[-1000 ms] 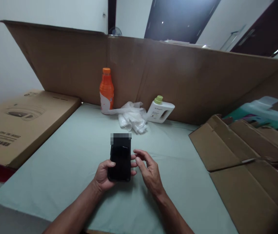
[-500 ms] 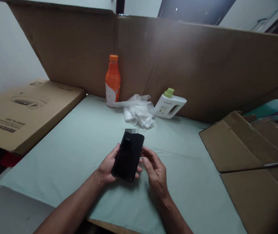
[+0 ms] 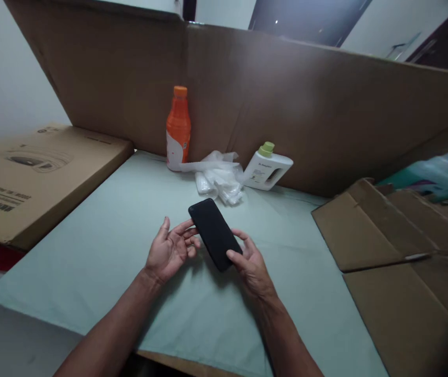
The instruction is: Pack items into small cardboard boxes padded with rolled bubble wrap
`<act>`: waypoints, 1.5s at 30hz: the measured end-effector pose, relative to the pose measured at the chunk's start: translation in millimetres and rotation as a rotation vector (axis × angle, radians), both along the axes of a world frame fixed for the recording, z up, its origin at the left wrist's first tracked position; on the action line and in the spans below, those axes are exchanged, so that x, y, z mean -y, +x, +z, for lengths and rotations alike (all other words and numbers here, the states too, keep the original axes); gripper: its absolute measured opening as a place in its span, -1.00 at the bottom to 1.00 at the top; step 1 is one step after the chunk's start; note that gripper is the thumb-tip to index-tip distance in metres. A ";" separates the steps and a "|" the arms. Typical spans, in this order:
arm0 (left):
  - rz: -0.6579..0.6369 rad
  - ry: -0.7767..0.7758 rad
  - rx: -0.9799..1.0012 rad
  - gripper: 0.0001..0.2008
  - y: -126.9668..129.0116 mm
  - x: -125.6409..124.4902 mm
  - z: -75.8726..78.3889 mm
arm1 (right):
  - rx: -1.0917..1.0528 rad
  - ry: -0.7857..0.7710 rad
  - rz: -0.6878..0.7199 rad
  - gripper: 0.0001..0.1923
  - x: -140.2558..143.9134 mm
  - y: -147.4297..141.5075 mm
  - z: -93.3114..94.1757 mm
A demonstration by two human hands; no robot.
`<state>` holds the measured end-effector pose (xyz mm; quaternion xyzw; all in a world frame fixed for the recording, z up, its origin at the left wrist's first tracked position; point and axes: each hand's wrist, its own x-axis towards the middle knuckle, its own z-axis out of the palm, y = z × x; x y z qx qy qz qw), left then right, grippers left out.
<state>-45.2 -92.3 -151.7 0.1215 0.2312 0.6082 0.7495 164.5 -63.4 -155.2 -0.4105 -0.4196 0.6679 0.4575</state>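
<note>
Right hand (image 3: 252, 264) has its fingers (image 3: 235, 256) wrapped on the lower end of the black phone (image 3: 215, 233), thumb on top, holding it slanted above the bench (image 3: 102, 246). Left hand (image 3: 168, 250) sits open, palm up, fingers (image 3: 187, 227) spread and just brushing the phone's left edge. Beyond the phone lies a crumpled clear plastic bag (image 3: 219, 178), with an orange bottle (image 3: 178, 129) upright to its left and a white detergent bottle (image 3: 268, 168) with a green cap tipped on its right, all against the tall cardboard wall (image 3: 306, 104). Flattened cardboard (image 3: 384, 246) on the right, a printed box (image 3: 31, 178) on the left.
</note>
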 end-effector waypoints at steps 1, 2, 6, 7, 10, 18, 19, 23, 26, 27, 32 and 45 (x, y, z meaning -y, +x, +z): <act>0.042 -0.007 -0.047 -0.46 4.3 -0.5 -1.8 | 0.014 0.019 0.024 -0.29 4.2 -5.7 -4.2; 0.081 -0.006 -0.096 -0.53 9.5 -0.8 -4.2 | 0.036 0.048 0.039 -0.28 8.6 -11.1 -8.4; 0.177 -0.045 -0.142 -0.66 29.1 -0.8 -11.6 | 0.131 0.178 0.031 -0.28 22.7 -24.5 -21.0; 0.164 -0.075 -0.093 -0.64 32.2 -0.7 -12.0 | 0.146 0.198 0.029 -0.25 24.9 -26.0 -23.0; 0.070 -0.181 0.068 -0.53 36.7 -0.7 -11.1 | 0.193 0.250 0.013 -0.24 29.2 -28.0 -27.5; -0.036 -0.255 0.175 -0.49 37.6 -1.5 -13.9 | 0.231 0.299 0.017 -0.31 32.4 -26.1 -29.1; -0.049 -0.254 0.172 -0.49 37.5 -1.4 -14.2 | 0.213 0.289 0.030 -0.32 32.4 -25.6 -29.0; -0.032 -0.259 0.171 -0.50 36.3 -0.4 -13.7 | 0.210 0.316 0.052 -0.36 31.6 -23.0 -30.5; 0.000 -0.261 0.181 -0.53 35.7 0.3 -12.8 | 0.254 0.365 0.051 -0.37 28.9 -19.9 -31.8; 0.006 -0.259 0.183 -0.54 35.7 0.2 -12.6 | 0.269 0.378 0.055 -0.37 27.8 -19.0 -31.8; 0.029 -0.278 0.171 -0.53 36.9 -2.1 -11.4 | 0.215 0.348 0.083 -0.35 26.4 -18.6 -30.5; 0.055 -0.255 0.124 -0.56 37.5 -3.3 -10.7 | 0.134 0.308 0.105 -0.28 28.8 -20.6 -30.1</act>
